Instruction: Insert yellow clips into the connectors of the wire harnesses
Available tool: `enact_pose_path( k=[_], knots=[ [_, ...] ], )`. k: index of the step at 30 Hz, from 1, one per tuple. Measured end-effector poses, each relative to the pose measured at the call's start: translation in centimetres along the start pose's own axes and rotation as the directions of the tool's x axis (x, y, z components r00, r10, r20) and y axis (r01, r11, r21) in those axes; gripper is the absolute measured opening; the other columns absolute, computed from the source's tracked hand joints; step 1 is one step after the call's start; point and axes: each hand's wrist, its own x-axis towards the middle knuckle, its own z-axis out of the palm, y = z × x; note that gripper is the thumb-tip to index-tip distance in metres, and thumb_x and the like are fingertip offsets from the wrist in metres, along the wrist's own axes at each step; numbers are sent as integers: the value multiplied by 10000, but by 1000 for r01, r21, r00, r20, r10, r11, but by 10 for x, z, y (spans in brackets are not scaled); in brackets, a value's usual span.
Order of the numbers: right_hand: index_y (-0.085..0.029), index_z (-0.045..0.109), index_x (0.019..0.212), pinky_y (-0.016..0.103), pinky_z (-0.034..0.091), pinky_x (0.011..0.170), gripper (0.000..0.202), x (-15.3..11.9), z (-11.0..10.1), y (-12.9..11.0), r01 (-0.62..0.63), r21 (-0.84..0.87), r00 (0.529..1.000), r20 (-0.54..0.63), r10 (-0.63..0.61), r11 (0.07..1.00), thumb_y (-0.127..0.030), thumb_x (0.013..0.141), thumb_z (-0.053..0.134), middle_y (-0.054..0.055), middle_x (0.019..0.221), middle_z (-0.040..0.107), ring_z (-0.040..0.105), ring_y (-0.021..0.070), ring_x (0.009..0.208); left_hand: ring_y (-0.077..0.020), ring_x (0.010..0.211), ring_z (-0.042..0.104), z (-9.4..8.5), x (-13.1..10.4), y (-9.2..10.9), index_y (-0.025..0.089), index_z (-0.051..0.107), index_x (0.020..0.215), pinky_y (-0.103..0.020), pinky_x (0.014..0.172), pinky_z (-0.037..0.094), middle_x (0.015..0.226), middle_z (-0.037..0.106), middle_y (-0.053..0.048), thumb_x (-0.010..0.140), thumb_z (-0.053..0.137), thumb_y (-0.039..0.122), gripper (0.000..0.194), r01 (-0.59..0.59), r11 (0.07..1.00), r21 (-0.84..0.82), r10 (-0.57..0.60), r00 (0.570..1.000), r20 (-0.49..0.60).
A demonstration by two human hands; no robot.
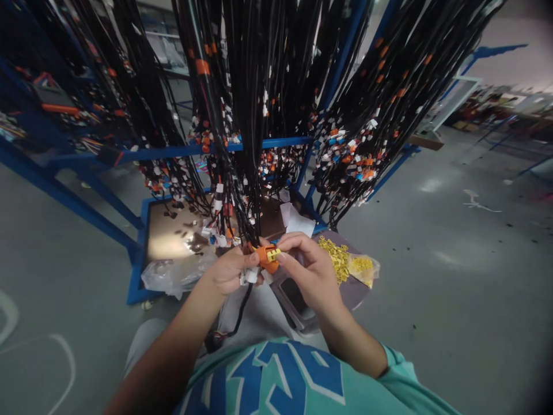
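Though between both hands' fingers, orange connector visible.

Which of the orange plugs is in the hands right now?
The orange plug held in the left hand, with a yellow piece at its end; other orange plugs hang in the cable bunches, untouched.

Only lettering big enough to spot: blue block letters, pale outline, across front of teal T-shirt, i.e. the wearer's own. Seen from above at a steep angle & partly cut by bottom edge of view, so word can't be read for sure. White paper sheets below the hanging cables: no print legible at this res. White bits among cables: too small to read. Nos., brands, signs: none legible elsewhere, incl. blurred bkgd.
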Motion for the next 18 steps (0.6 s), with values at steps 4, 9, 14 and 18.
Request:
enact_pose_path(
  k=[4, 9, 14, 18],
  knots=[
    [-215, 571, 758, 264, 407, 701, 62, -1, 4, 8, -60, 65, 998, 0, 60, 996, -265, 794, 581, -5, 823, 567, 523, 126, 768, -129, 441, 612, 0, -1, 0, 111, 641, 887, -196, 418, 528, 663, 682, -33, 505, 876, 317, 494, -11, 999, 30, 10, 1000, 14],
    [-206, 538, 731, 254, 379, 686, 95, -3, 9, 12, -133, 140, 991, 9, 133, 981, -274, 785, 575, -18, 785, 531, 485, 120, 735, -127, 443, 607, 1, -1, 0, 121, 632, 880, -190, 409, 518, 661, 676, -26, 492, 881, 304, 496, -21, 999, 31, 21, 1000, 2],
    [-221, 546, 832, 253, 388, 706, 90, -7, 14, 16, -182, 183, 981, -40, 192, 966, -270, 774, 596, -25, 812, 525, 482, 119, 762, -128, 434, 603, 6, -2, 1, 125, 638, 849, -194, 387, 519, 655, 675, -25, 448, 896, 307, 510, -18, 999, 33, 20, 998, -58],
    [-250, 584, 947, 272, 411, 741, 165, -7, 14, 16, -185, 188, 981, -21, 193, 965, -259, 782, 590, -16, 867, 568, 514, 128, 802, -128, 450, 600, 9, -3, 1, 130, 638, 819, -196, 369, 516, 661, 672, -17, 405, 908, 281, 517, -29, 999, 32, 32, 994, -105]
  ],
)
